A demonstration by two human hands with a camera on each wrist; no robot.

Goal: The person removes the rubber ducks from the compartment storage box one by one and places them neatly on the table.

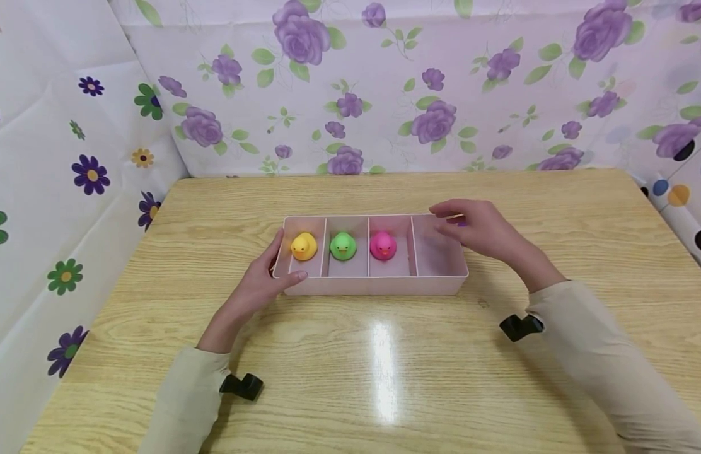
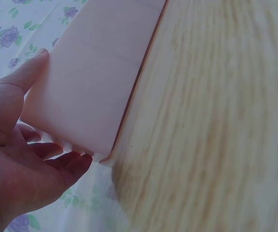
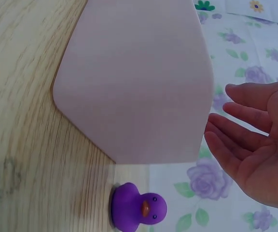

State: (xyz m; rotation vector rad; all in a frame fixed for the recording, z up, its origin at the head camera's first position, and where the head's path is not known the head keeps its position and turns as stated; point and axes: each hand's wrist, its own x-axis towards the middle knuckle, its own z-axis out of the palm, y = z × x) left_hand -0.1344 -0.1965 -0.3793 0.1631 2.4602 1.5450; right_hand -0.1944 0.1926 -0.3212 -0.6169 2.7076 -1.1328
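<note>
A pale pink box (image 1: 373, 286) with several compartments stands on the table. From the left, its first compartments hold a yellow toy duck (image 1: 304, 246), a green toy duck (image 1: 343, 246) and a pink toy duck (image 1: 383, 246), one in each. My left hand (image 1: 262, 277) grips the box's left end, thumb over the front rim and fingers against the end wall. Loosely spread, my right hand (image 1: 480, 228) hovers at the right end with nothing in it. A purple toy duck (image 3: 138, 208) rests on the table beside that end, mostly hidden by the hand in the head view.
The wooden table (image 1: 328, 353) surrounds the box. Behind it hangs a cloth with purple flowers (image 1: 350, 88), and another flowered cloth (image 1: 50, 208) covers the left side. Each sleeve carries a black wrist mount.
</note>
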